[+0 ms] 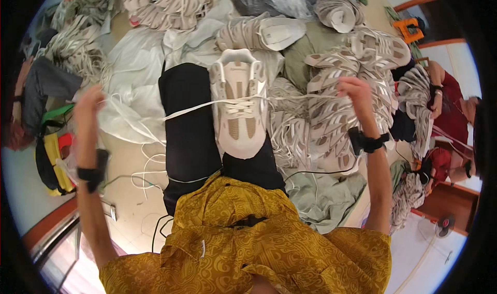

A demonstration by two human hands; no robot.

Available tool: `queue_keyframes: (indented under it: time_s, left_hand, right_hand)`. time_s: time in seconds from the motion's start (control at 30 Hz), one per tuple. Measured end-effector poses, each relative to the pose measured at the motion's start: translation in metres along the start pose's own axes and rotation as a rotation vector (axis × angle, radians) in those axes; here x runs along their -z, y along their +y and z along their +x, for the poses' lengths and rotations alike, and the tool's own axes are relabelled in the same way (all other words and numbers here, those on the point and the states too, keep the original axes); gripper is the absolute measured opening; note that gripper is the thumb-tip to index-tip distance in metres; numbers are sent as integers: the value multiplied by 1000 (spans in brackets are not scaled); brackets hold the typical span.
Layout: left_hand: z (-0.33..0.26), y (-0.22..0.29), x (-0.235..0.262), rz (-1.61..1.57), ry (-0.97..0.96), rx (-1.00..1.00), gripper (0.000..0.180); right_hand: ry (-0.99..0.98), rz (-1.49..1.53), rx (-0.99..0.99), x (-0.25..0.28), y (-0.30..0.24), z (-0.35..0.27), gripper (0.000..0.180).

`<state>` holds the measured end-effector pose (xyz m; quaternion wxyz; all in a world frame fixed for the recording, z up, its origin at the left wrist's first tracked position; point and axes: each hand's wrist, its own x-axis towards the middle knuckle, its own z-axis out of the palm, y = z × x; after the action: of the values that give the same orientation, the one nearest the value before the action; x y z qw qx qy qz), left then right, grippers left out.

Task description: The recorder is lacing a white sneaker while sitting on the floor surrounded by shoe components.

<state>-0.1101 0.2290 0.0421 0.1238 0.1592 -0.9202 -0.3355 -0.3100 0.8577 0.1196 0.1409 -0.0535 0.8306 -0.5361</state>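
1. Fingers of our left hand (89, 102) and right hand (358, 91) pinch the lace (191, 109), at left and upper right of frame.
2. We seem to be drawing it taut; next likely calls for even tension.
3. Our shoe (238, 87) lies upper centre, between both hands, well apart from the fingers.
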Motion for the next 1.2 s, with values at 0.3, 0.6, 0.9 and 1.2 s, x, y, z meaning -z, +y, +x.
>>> queue_keyframes:
  time_s: [0.3, 0.6, 0.9, 1.2]
  left_hand:
    - [-29, 202, -131, -485, -167, 73, 10]
    - [-44, 210, -159, -292, -162, -103, 6]
    - [-45, 211, -169, -267, -129, -217, 7]
    - [-43, 218, -168, 250, -30, -764, 13]
  right_hand:
    - [-485, 71, 79, -179, -56, -1, 22]
    - [-516, -195, 183, -207, -52, -7, 25]
    - [-502, -91, 60, -206, -55, -11, 24]
    - [-462, 63, 75, -205, -36, -18, 17]
